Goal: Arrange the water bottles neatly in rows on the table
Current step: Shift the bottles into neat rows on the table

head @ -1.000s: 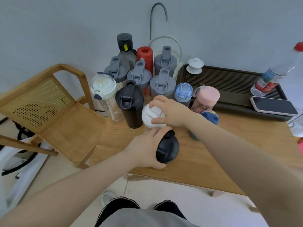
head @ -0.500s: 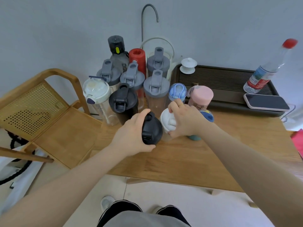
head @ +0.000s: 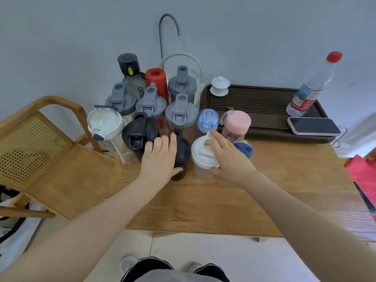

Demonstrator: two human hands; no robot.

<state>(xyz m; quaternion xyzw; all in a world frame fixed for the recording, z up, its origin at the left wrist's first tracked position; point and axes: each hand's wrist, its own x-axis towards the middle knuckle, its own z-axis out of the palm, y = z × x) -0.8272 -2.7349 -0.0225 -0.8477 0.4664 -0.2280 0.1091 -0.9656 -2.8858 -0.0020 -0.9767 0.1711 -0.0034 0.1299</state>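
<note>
A cluster of water bottles stands at the back left of the wooden table (head: 264, 200). My left hand (head: 160, 159) is wrapped around a black shaker bottle (head: 181, 157) standing upright in the front row, right of another black-lidded bottle (head: 138, 131). My right hand (head: 227, 157) grips a white-lidded bottle (head: 203, 157) right beside it, fingers on the lid and thumb on the side. Behind them stand several grey-lidded bottles (head: 179, 112), a red bottle (head: 156, 80), a blue-lidded bottle (head: 207, 119), a pink-lidded bottle (head: 237, 124) and a clear white-lidded bottle (head: 105, 123). A dark blue lid (head: 245, 147) shows behind my right hand.
A dark tea tray (head: 264, 100) at the back right carries a white lidded cup (head: 220, 86), a phone (head: 313, 126) and a tilted plastic bottle with a red cap (head: 313, 86). A wooden chair (head: 50, 159) stands left of the table. A curved tap (head: 166, 33) rises behind the bottles.
My left hand carried the black shaker bottle from the table's front edge up into the front row. My right hand shifted the white-lidded bottle to the right and set it beside it.
</note>
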